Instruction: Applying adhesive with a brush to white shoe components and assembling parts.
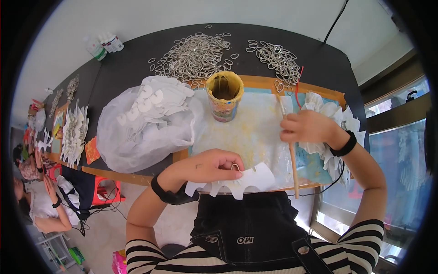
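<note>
**Both hands full: white strip and ring in the left, stick in the right**

The left hand point(212, 165) is closed in a pinch, thumb against fingers, on a white strip point(261, 177) with a scalloped edge; a metal ring point(235, 167) shows at the fingertips. The strip sits over the bench's near edge, just in front of the person, and reaches back under the left wrist. The right hand point(309, 128) has its fingers curled shut around a wooden stick point(294, 171) — it slants past the near edge, its pale upper end above the fingers.

Beneath lies a clear sheet point(244, 132) with yellow stains. At its far side stands an upright can point(223, 110), its rim caked yellow. Left of the can, a translucent bag point(130, 153) holds a heap of white pieces point(157, 102); more white pieces point(351, 122) lie beyond the right wrist.

Farther back on the dark bench point(132, 59) are two piles of rings — a large one point(194, 57) and a smaller one point(277, 61) — with a red cord point(299, 86) near the latter. Bottles point(110, 42) stand at the far left edge. Beyond, at left, another person point(50, 208) sits near a red stool point(102, 192).
</note>
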Demonstrator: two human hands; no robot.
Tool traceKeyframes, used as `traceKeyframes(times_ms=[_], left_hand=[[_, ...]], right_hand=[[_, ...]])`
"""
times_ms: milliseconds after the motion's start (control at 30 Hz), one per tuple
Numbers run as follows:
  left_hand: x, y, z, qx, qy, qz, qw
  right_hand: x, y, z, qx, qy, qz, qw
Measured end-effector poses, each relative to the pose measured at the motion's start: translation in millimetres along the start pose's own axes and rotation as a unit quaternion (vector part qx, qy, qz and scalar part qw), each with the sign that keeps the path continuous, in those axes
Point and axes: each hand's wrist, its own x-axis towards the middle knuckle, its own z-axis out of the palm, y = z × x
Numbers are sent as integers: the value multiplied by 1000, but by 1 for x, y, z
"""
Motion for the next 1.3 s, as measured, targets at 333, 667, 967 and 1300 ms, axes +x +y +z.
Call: traceKeyframes(times_ms=[333, 667, 967, 1300], left_hand=[[8, -23, -16, -127, 17, 21, 992], [0, -22, -14, -201, 41, 38, 978], [-5, -16, -20, -106, 115, 14, 988], [-2, -18, -21, -77, 100, -13, 992]], right_hand=[[3, 33, -81, 364, 580, 343, 643], [65, 26, -117, 591, 430, 245, 637], [91, 35, -87, 506, 410, 336, 681], [98, 68, -65, 482, 235, 184, 824]])
